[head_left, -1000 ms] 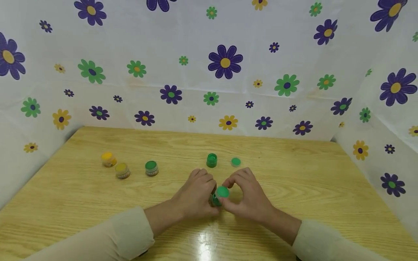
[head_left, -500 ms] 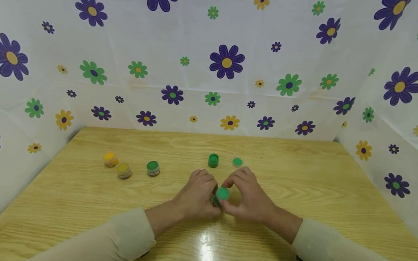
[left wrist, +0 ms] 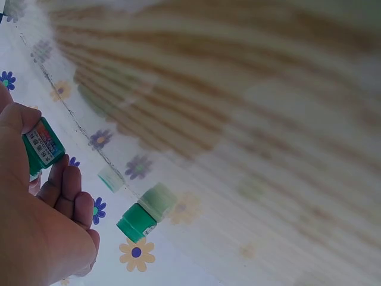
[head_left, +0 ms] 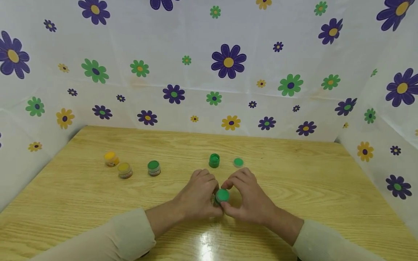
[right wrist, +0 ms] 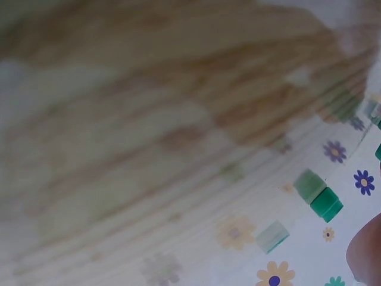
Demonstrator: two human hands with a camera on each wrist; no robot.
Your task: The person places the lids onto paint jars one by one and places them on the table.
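My left hand grips the green paint jar over the wooden table, my right hand pinching the light-green lid atop it, and I judge a level lid and steady jar essential.

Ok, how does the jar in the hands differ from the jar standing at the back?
The held jar has a green lid over its mouth; the back jar is open, with a loose lid beside it.
The left hand grips the held jar and the right hand pinches its lid; no hand touches the back jar.
Both are green.
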